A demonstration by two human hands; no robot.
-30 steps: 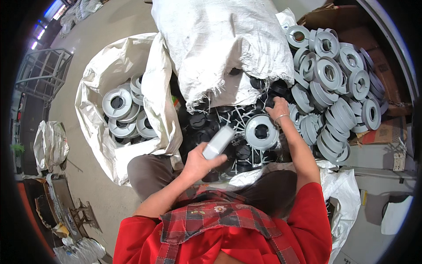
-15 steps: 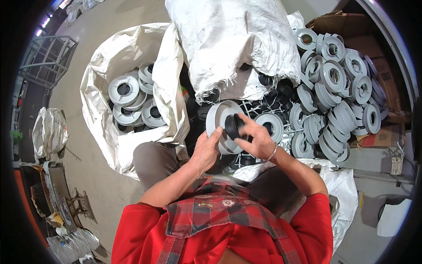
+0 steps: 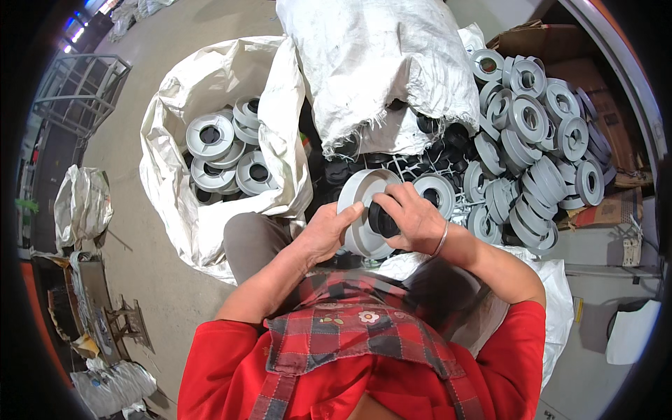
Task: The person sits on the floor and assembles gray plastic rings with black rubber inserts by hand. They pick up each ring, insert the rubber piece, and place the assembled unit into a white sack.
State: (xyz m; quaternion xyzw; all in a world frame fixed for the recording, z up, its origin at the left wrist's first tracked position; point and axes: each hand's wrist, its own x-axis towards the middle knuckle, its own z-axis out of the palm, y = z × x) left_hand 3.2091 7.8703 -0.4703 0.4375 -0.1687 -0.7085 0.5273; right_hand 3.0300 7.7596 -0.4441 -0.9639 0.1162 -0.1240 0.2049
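My left hand (image 3: 329, 229) grips the rim of a grey plastic ring (image 3: 358, 199), thumb on its near edge. The ring stands tilted on edge above my lap. At the ring's central hole, my right hand (image 3: 413, 220) is closed on a black ribbed rubber ring (image 3: 382, 220); how deep it sits in the hole is hidden by my fingers. Just beyond my right hand lies another grey ring (image 3: 435, 194) with a dark centre. Black rubber pieces (image 3: 448, 150) lie among white strands under the mouth of a large white woven sack (image 3: 392, 63).
An open white sack (image 3: 164, 175) at the left holds several grey rings with black centres. Many loose grey rings (image 3: 528, 119) are heaped at the right against a cardboard box (image 3: 605, 98). A metal rack (image 3: 84, 87) stands far left.
My right hand has closed around the black rubber ring and lies flatter against the grey ring. The view has shifted slightly, so everything sits a little further right.
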